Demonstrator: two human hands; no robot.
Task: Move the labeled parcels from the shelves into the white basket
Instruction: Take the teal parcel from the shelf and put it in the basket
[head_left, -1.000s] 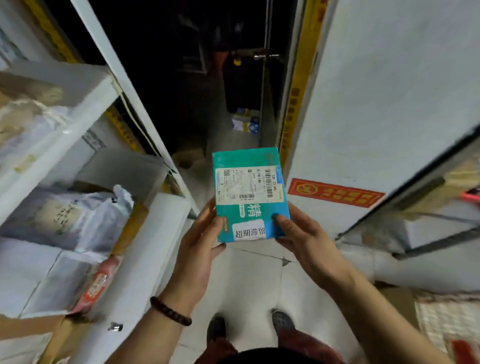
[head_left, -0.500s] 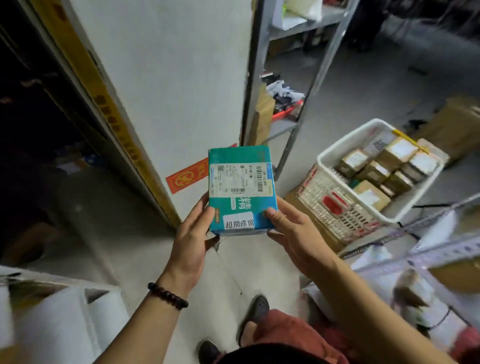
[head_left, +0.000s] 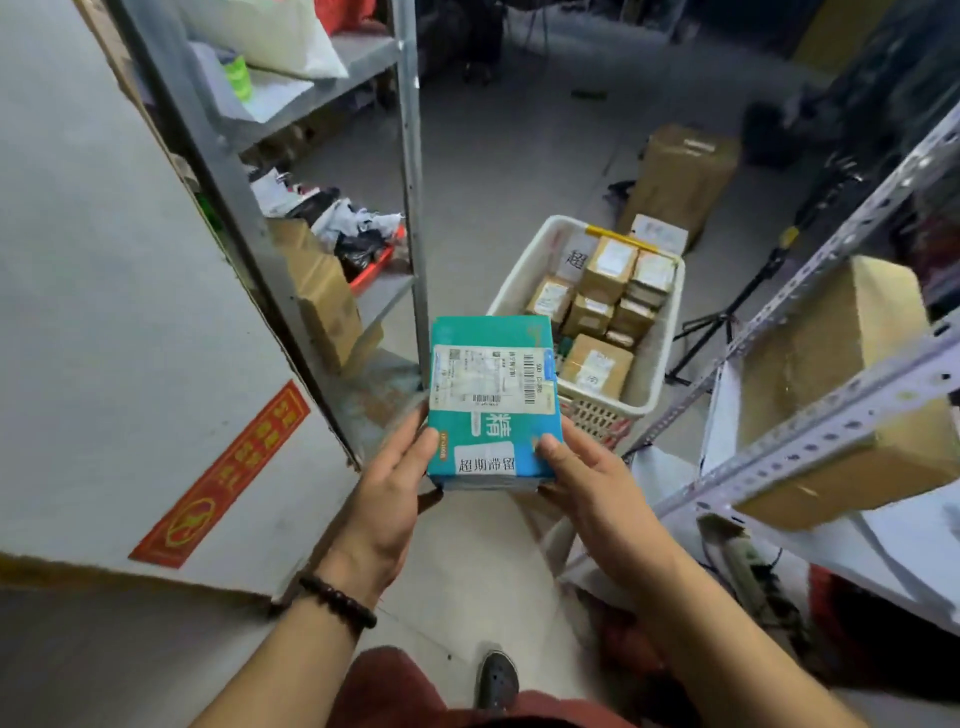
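Storage room, grey concrete floor (head_left: 519, 156), white wall panel (head_left: 104, 312) on the left with a red sticker (head_left: 223, 473). A grey metal shelf rack (head_left: 410, 156) stands just beyond the panel: white bag (head_left: 275, 31) and a green item (head_left: 239, 78) on the upper level, a brown carton (head_left: 322, 296) and black-and-white bags (head_left: 358, 234) lower down. A second, perforated metal rack (head_left: 831, 415) on the right carries a large cardboard box (head_left: 831, 374). The white basket (head_left: 524, 260) sits on the floor between the racks, part-filled with brown taped parcels (head_left: 597, 366) carrying white labels. Another cardboard box (head_left: 680, 176) is on the floor just behind the basket, with black tripod legs (head_left: 727, 317) to the right. The teal parcel (head_left: 493, 395) is held in the air in front of the person, over the floor on the near side of the basket and not in it; in view it overlaps the basket's near left corner. Top face up, with a white shipping label with barcodes and a smaller white sticker with printed characters near the bottom edge. Left hand (head_left: 384, 499) grips the parcel's lower left corner, thumb on the top face, fingers underneath and hidden. Right hand (head_left: 597, 488) grips the lower right corner the same way, thumb on top. A dark bead bracelet (head_left: 337, 603) is on the left wrist. One dark shoe (head_left: 497, 675) shows at the bottom of the view.
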